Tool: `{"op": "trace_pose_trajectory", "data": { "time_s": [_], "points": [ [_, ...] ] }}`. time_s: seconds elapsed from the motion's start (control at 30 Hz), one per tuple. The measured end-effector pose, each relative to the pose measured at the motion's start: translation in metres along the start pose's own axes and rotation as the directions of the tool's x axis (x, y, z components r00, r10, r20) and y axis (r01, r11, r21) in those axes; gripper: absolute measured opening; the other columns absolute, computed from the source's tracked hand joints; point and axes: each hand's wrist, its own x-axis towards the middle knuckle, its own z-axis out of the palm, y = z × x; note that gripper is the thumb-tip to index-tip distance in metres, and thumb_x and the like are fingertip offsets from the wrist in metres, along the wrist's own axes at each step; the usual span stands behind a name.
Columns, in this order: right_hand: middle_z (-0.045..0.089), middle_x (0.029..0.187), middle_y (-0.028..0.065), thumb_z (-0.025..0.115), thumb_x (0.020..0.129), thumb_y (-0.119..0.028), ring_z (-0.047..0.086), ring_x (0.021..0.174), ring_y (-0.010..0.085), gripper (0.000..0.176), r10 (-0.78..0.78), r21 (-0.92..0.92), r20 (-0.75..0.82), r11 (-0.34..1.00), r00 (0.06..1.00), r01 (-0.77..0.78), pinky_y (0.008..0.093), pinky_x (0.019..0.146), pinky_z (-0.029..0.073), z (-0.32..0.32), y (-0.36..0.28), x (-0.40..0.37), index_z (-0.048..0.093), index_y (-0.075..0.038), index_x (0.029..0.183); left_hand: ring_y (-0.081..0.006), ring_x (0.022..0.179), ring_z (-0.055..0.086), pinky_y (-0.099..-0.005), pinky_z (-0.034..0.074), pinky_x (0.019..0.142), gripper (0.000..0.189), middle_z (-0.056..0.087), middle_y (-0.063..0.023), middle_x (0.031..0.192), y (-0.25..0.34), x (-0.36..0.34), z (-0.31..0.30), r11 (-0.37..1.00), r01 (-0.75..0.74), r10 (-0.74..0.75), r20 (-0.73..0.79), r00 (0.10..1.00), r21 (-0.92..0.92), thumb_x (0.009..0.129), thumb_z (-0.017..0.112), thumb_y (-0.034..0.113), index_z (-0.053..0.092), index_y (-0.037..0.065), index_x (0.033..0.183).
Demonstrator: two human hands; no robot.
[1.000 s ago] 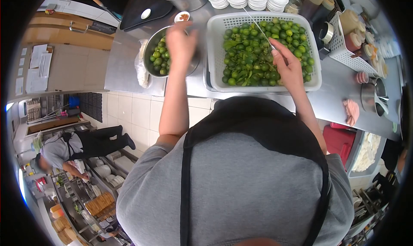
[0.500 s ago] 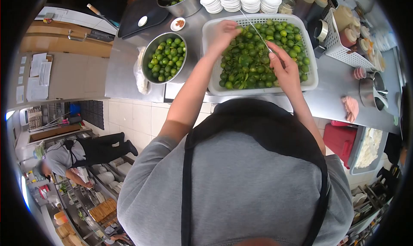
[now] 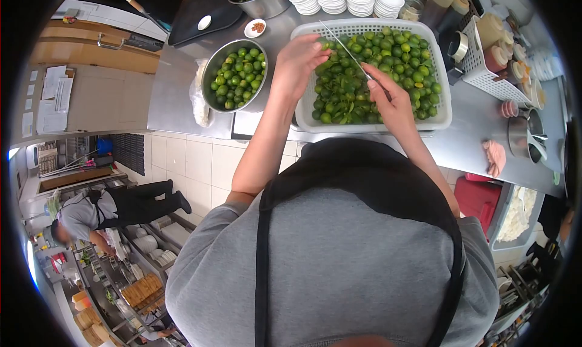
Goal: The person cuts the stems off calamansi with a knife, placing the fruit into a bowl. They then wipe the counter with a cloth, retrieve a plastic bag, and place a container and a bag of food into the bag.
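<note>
The left hand (image 3: 299, 64) pinches a small round green fruit (image 3: 325, 44); the right hand (image 3: 389, 97) grips a slim silver-bladed knife (image 3: 345, 49), tip toward eleven o'clock. The pinch should sit clear of its edge.

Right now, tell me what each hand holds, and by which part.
The right hand holds the knife by its handle; the left hand pinches a lime, exact spot unclear.
</note>
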Motion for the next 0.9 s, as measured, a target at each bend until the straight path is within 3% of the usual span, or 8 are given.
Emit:
{"op": "trace_pose_trajectory", "data": {
  "time_s": [0.13,0.3,0.43,0.5,0.6,0.67,0.73,0.9],
  "points": [
    [0.060,0.113,0.0076,0.051,0.090,-0.013,0.056,0.093,0.0112,0.030,-0.032,-0.032,0.017,0.999,0.999,0.033,0.0238,0.081,0.044,0.002,-0.001,-0.002,0.054,-0.007,0.119,-0.0195,0.091,0.060,-0.0341,0.050,0.083,0.018,0.060,-0.0080,0.095,-0.002,-0.004,0.006,0.997,-0.074,0.074,0.008,0.997,-0.028,0.081,0.060,0.001,0.056,0.001,0.099],
    [0.060,0.114,0.0100,0.051,0.090,-0.014,0.058,0.100,0.0174,0.029,-0.108,-0.029,0.039,0.994,0.993,0.109,0.0271,0.086,0.043,0.006,0.000,-0.005,0.055,-0.006,0.118,-0.0182,0.088,0.060,-0.0329,0.049,0.082,0.018,0.061,-0.0102,0.096,-0.001,-0.004,0.011,0.972,-0.214,0.221,-0.073,0.972,0.095,0.081,0.060,0.000,0.056,-0.002,0.098],
    [0.060,0.112,0.0108,0.051,0.089,-0.014,0.059,0.100,0.0184,0.029,-0.117,-0.077,0.017,0.990,0.993,0.118,0.0270,0.084,0.044,0.007,-0.002,-0.004,0.056,-0.006,0.117,-0.0163,0.085,0.060,-0.0313,0.049,0.082,0.018,0.061,-0.0094,0.092,-0.003,-0.004,0.014,0.964,-0.221,0.239,-0.110,0.965,0.149,0.080,0.061,-0.002,0.056,-0.002,0.097],
    [0.061,0.111,0.0111,0.051,0.089,-0.014,0.059,0.100,0.0188,0.029,-0.133,-0.101,0.004,0.986,0.991,0.133,0.0270,0.084,0.044,0.007,-0.005,-0.001,0.056,-0.007,0.117,-0.0179,0.081,0.060,-0.0292,0.050,0.075,0.024,0.062,-0.0105,0.088,-0.009,-0.004,0.015,0.950,-0.225,0.245,-0.070,0.967,0.214,0.076,0.065,-0.003,0.055,-0.006,0.097],
    [0.061,0.111,0.0109,0.052,0.089,-0.014,0.059,0.099,0.0192,0.029,-0.126,-0.103,-0.010,0.987,0.992,0.124,0.0270,0.083,0.044,0.009,-0.007,0.004,0.056,-0.007,0.117,-0.0176,0.081,0.060,-0.0288,0.050,0.075,0.026,0.062,-0.0109,0.087,-0.013,-0.013,0.025,0.943,-0.176,0.195,-0.043,0.980,0.281,0.076,0.066,0.001,0.055,-0.007,0.098],
    [0.061,0.111,0.0105,0.052,0.089,-0.014,0.059,0.099,0.0190,0.028,-0.119,-0.123,-0.016,0.986,0.993,0.117,0.0269,0.083,0.045,0.009,-0.006,0.004,0.057,-0.008,0.116,-0.0185,0.082,0.060,-0.0304,0.050,0.077,0.024,0.061,-0.0124,0.089,-0.011,-0.013,0.024,0.955,-0.166,0.177,-0.021,0.984,0.247,0.078,0.065,0.003,0.055,-0.007,0.097],
    [0.061,0.111,0.0103,0.052,0.089,-0.014,0.059,0.099,0.0190,0.028,-0.107,-0.129,-0.008,0.986,0.994,0.105,0.0268,0.083,0.044,0.008,-0.007,0.004,0.057,-0.008,0.116,-0.0195,0.087,0.059,-0.0328,0.050,0.080,0.019,0.059,-0.0139,0.095,-0.007,-0.011,0.021,0.999,-0.037,0.037,0.001,0.999,0.037,0.082,0.060,0.003,0.055,-0.008,0.096],
    [0.061,0.111,0.0099,0.052,0.089,-0.015,0.059,0.099,0.0177,0.028,-0.091,-0.119,-0.004,0.989,0.996,0.089,0.0262,0.084,0.044,-0.003,0.005,0.003,0.057,-0.009,0.116,-0.0252,0.093,0.057,-0.0360,0.049,0.083,0.022,0.055,-0.0147,0.102,0.003,0.014,0.002,0.978,0.009,-0.016,-0.030,0.999,-0.207,0.086,0.053,0.006,0.050,-0.009,0.103]
  ]
}}
